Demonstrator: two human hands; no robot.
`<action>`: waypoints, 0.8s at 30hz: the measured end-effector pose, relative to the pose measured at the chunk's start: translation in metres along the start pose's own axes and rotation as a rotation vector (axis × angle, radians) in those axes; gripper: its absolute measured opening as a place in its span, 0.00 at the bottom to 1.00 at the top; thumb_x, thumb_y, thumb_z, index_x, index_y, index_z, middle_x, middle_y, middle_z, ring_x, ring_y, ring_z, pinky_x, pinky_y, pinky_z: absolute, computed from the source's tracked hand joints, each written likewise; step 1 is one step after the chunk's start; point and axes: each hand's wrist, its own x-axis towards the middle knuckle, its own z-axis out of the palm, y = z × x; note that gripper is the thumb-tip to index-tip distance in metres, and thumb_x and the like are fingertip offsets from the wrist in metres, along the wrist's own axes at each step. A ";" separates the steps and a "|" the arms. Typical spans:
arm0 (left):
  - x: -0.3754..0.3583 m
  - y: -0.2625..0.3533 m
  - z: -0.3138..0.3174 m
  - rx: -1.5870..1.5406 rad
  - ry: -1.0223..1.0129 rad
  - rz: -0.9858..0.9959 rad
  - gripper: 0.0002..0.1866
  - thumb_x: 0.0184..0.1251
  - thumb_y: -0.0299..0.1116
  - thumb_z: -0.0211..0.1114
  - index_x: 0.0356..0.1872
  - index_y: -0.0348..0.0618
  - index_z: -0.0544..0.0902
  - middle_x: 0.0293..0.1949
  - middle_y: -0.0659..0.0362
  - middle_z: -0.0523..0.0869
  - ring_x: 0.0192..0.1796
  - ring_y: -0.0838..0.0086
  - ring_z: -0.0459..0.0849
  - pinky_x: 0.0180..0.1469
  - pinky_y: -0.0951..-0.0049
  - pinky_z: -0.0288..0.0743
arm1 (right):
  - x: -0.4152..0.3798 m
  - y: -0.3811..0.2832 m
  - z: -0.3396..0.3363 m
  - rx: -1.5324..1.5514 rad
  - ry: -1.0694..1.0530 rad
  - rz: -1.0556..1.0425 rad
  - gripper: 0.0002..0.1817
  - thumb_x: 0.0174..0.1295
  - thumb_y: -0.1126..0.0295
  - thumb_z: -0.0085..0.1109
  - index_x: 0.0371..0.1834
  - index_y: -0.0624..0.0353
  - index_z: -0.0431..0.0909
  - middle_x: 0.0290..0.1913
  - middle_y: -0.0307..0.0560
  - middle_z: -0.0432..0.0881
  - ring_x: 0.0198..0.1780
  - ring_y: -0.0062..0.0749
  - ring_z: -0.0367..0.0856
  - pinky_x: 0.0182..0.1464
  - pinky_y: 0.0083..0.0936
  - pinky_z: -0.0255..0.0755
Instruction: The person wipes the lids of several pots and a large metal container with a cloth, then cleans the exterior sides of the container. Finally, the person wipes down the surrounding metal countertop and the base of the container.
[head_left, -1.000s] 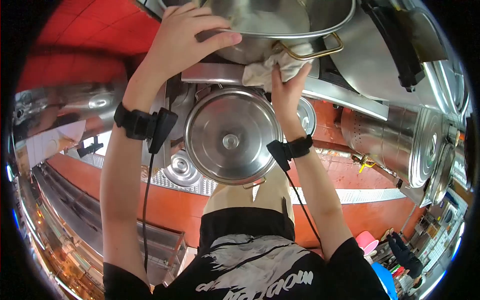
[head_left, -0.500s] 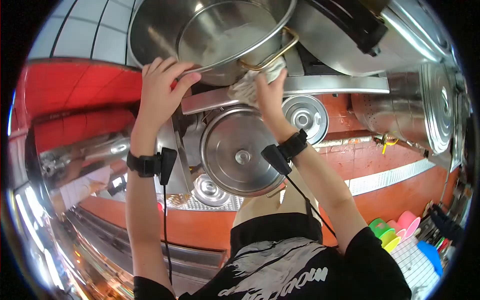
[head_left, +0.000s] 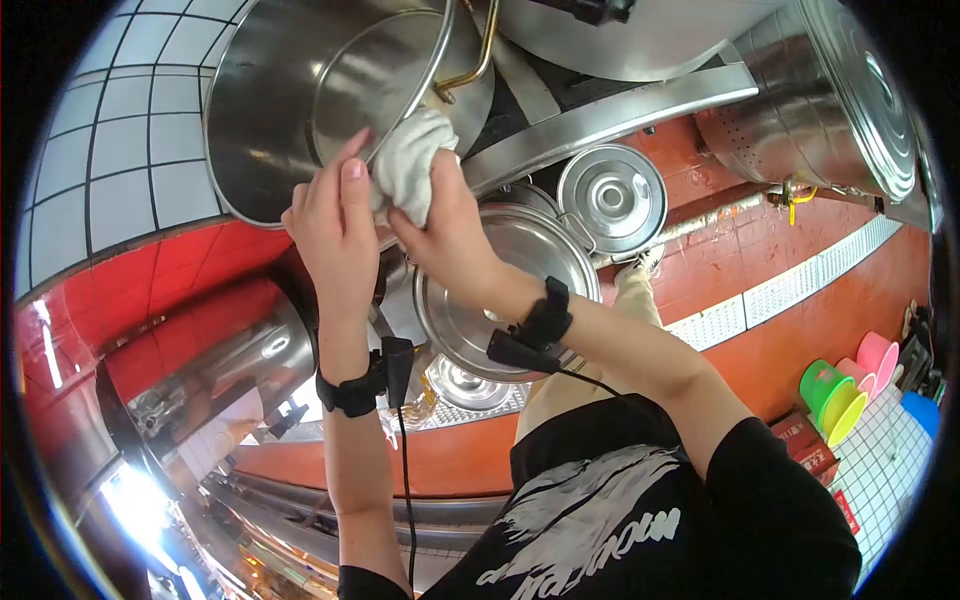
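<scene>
A large, deep stainless steel stockpot [head_left: 265, 120] is tilted with its mouth towards me at the upper left, a brass-coloured handle [head_left: 476, 68] on its side. My left hand [head_left: 335, 225] is on its near rim, fingers over the edge and partly inside; how far they wrap is partly hidden. Close beside it, my right hand [head_left: 450, 225] grips a bunched white cloth [head_left: 412, 160] and presses it against the rim. Below my hands stands a lidded pot [head_left: 520, 255], half covered by my right forearm.
A metal shelf edge [head_left: 610, 125] runs beneath the stockpot. Round lids [head_left: 612, 200] lie lower down. Another large steel pot [head_left: 620, 35] is at the top, and a lidded one [head_left: 840, 110] at the right. Coloured buckets [head_left: 835, 390] stand on the floor at lower right.
My right hand has moved left with the cloth, from below the handle to the rim beside my left hand. The stockpot appears farther left and my view has shifted.
</scene>
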 end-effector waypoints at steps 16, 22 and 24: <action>-0.007 -0.052 -0.047 0.191 -0.301 0.096 0.17 0.78 0.38 0.51 0.59 0.51 0.83 0.43 0.57 0.81 0.49 0.63 0.74 0.62 0.64 0.61 | 0.005 -0.020 -0.014 0.018 -0.020 0.021 0.29 0.54 0.74 0.67 0.58 0.63 0.62 0.51 0.66 0.74 0.53 0.64 0.75 0.55 0.44 0.71; -0.010 -0.055 -0.039 0.161 -0.179 0.169 0.15 0.77 0.38 0.53 0.54 0.48 0.85 0.37 0.59 0.79 0.44 0.65 0.73 0.57 0.66 0.61 | 0.004 0.046 -0.029 0.046 0.089 0.391 0.26 0.57 0.74 0.60 0.57 0.65 0.60 0.44 0.69 0.80 0.47 0.68 0.79 0.50 0.47 0.75; -0.010 -0.057 -0.039 0.144 -0.176 0.164 0.15 0.77 0.38 0.53 0.53 0.48 0.85 0.36 0.59 0.79 0.44 0.65 0.73 0.57 0.66 0.61 | 0.013 0.059 -0.032 -0.151 0.114 0.276 0.24 0.58 0.73 0.59 0.55 0.65 0.59 0.38 0.68 0.81 0.40 0.69 0.80 0.44 0.49 0.76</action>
